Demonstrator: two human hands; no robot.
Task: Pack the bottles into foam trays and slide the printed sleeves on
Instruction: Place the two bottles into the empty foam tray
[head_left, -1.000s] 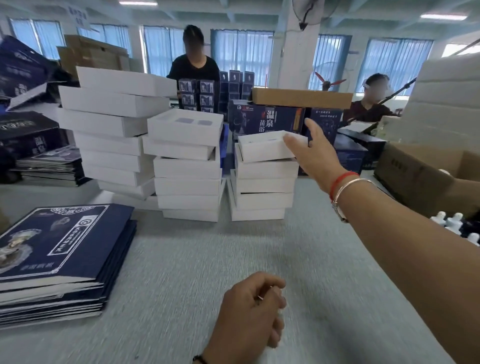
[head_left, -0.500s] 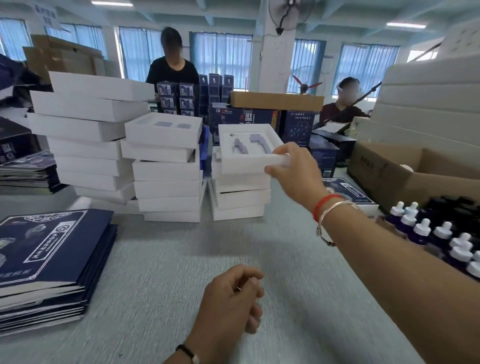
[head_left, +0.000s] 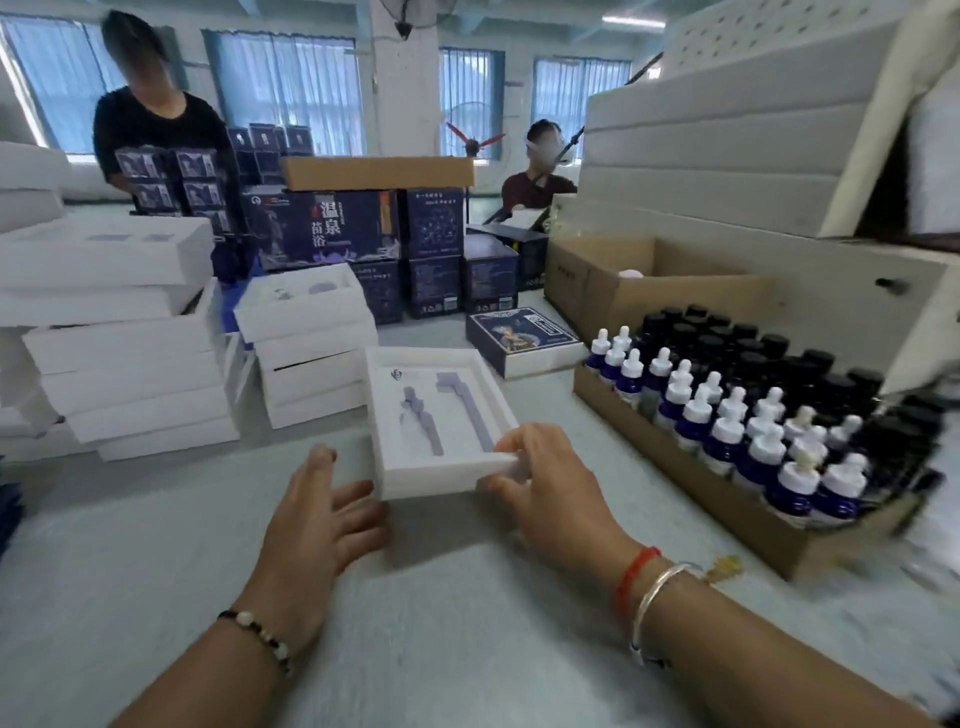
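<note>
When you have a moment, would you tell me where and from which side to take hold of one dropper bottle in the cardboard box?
Pinch the white dropper cap of a near-row dropper bottle, coming straight down from above. The bottles stand upright and tightly packed in the cardboard box, so their sides are blocked; only the caps stand clear.

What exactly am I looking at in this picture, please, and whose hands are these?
There is no machine here: a person wears a camera on the head, looking forward and down, so the hands are their own. The right hand pinches the near corner of a white foam tray with two empty bottle-shaped slots; the left hand lies open beside it, fingertips near its edge. Both are over a grey table. To the right, a cardboard box holds rows of small bottles with white droppers. More white trays are stacked behind.
</note>
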